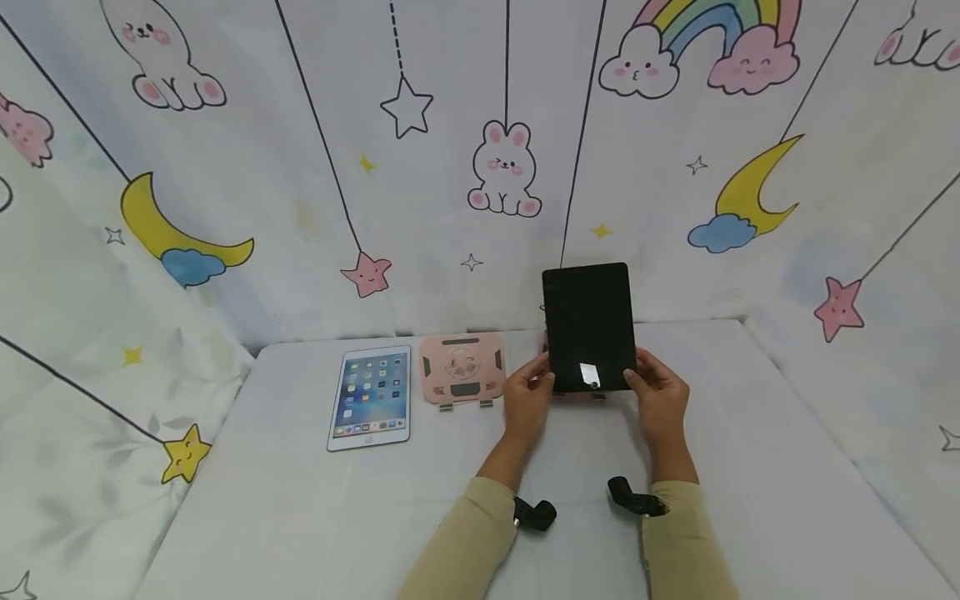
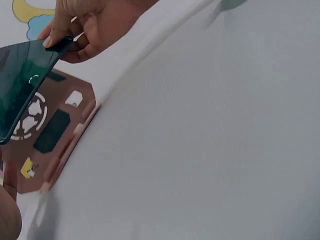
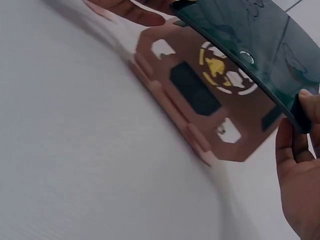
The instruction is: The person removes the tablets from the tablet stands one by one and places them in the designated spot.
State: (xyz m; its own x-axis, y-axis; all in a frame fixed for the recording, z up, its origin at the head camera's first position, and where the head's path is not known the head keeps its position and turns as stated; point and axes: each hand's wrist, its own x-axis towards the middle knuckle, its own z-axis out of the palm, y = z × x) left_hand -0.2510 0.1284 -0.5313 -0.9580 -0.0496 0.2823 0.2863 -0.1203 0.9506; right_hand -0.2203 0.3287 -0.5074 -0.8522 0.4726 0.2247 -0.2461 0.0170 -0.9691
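Note:
Both hands hold a black tablet (image 1: 588, 321) with a dark, shiny screen, tilted up toward the head camera. At its lower left corner, the left hand (image 1: 527, 396) grips with the thumb by the front edge and the fingers behind. The right hand (image 1: 662, 392) pinches the lower right corner, thumb on the screen side. Behind and below the tablet lies a pink tablet stand (image 3: 240, 150) with cut-outs, dark pads and a lipped front edge; the tablet hides most of it in the head view. In the right wrist view, a gap shows between the tablet's lower edge and this stand.
To the left, a second pink stand (image 1: 442, 358) lies flat on the white table (image 1: 300, 517). Beside it is a white tablet (image 1: 371, 396) with its screen lit. A cartoon-printed curtain (image 1: 442, 208) hangs behind the table's back edge. Each wrist wears a black camera.

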